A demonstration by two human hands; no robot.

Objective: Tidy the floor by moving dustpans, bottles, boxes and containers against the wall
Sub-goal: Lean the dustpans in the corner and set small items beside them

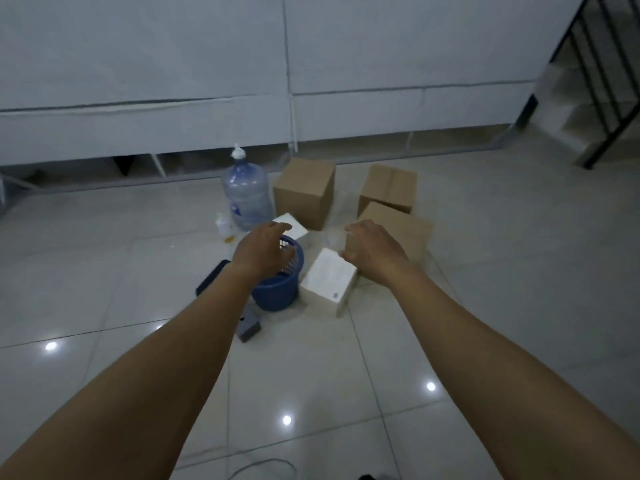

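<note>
Both arms reach forward over a cluster of things on the tiled floor. My left hand (pixel 263 251) hovers above a blue plastic basket (pixel 277 289), fingers relaxed and holding nothing. My right hand (pixel 372 249) hangs over a white box (pixel 329 280) and in front of a brown cardboard box (pixel 412 230), also holding nothing. Two more cardboard boxes (pixel 306 192) (pixel 389 187) stand further back. A large clear water bottle (pixel 246 195) stands left of them, with a small bottle (pixel 223 225) beside it. Another white box (pixel 292 228) peeks out behind the basket.
A dark flat object (pixel 211 280) lies left of the basket, partly hidden by my left arm. A small grey box (pixel 248 327) lies in front of it. The white wall (pixel 207 81) runs behind. A staircase with a black railing (pixel 595 81) rises at right.
</note>
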